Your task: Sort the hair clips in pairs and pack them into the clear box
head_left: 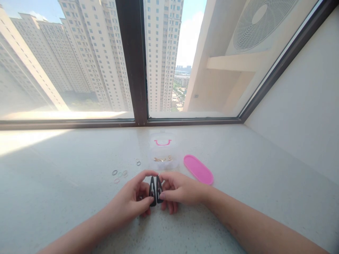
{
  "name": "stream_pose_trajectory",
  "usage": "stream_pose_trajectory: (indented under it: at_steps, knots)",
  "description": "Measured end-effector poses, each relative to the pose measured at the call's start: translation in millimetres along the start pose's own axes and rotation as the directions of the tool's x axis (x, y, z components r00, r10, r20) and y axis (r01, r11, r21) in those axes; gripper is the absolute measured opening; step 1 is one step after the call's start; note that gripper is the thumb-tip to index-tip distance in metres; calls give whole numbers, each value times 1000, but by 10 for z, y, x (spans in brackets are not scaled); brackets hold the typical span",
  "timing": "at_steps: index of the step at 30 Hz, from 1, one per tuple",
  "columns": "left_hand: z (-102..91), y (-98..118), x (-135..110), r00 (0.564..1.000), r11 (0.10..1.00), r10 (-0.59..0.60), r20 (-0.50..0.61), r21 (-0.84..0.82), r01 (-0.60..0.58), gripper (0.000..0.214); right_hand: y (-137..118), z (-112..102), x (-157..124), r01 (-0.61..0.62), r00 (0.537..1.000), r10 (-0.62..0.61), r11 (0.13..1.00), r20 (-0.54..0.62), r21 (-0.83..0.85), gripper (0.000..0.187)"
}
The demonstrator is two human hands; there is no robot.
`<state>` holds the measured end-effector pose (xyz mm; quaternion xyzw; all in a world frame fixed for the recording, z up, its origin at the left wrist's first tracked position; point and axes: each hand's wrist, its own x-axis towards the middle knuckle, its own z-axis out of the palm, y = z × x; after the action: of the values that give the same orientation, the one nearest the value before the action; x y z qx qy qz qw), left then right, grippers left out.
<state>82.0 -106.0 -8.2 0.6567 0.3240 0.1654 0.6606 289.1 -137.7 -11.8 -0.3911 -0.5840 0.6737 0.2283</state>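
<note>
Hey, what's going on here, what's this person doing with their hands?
The left hand pinches one black clip and the right hand pinches a second black clip, held upright side by side over a pale windowsill. Behind them sits a clear box with small gold pieces inside, a pink lid to its right, and small hair ties scattered to the left.

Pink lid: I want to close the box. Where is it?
Head view: pink lid lies flat on the sill, right of the clear box, just beyond the right hand.
</note>
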Motion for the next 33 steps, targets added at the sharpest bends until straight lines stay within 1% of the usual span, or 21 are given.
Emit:
stream_pose_trajectory:
  at_steps: [6, 13, 19, 24, 33]
  knots:
    - [-4, -1, -5, 1000, 1000, 1, 9, 11, -1, 52, -5, -8, -1, 0, 1000, 0, 1000, 28, -4, 27]
    - [-1, 18, -22, 1000, 1000, -1, 14, 20, 1, 51, -15, 0, -6, -14, 1000, 14, 1000, 23, -2, 34]
    - [7, 25, -15, 1000, 1000, -3, 9, 21, 3, 49, -18, 0, -13, -2, 1000, 2, 1000, 12, -15, 28]
    - [-9, -2, -7, 1000, 1000, 14, 17, 21, -15, 44, -19, 14, -13, 15, 1000, -15, 999, -2, -36, 25]
    - [-13, -8, -15, 1000, 999, 25, 17, 45, -26, 43, -36, 19, -32, 5, 1000, -5, 999, -6, -53, 23]
